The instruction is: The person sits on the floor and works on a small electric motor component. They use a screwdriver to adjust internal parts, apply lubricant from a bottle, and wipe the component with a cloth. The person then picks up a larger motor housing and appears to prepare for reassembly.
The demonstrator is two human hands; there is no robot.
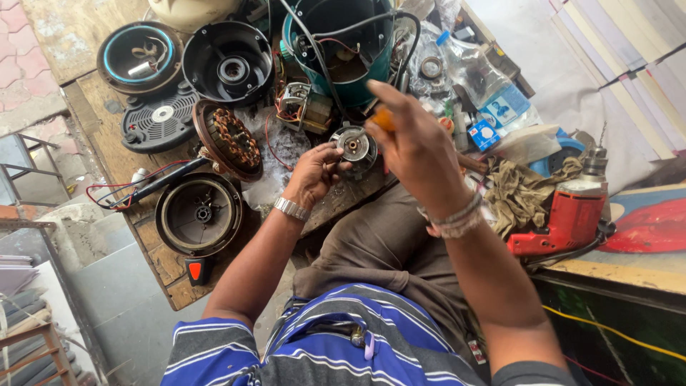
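My left hand [314, 171] grips a round metal motor part [355, 146]; my right hand [414, 143], just beside it, clasps an orange-handled tool [384, 119]; red drill [572, 214] well right.

Bright, even daylight, soft shadows, blur on raised right hand [418, 146].

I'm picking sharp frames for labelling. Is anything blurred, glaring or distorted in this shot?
Head view: daylight is even, with soft shadows and no strong glare. The right hand is motion-blurred around the orange-handled tool. The left hand and the round metal part it holds are fairly sharp. The wide lens bends the edges, and the red drill stays clear.
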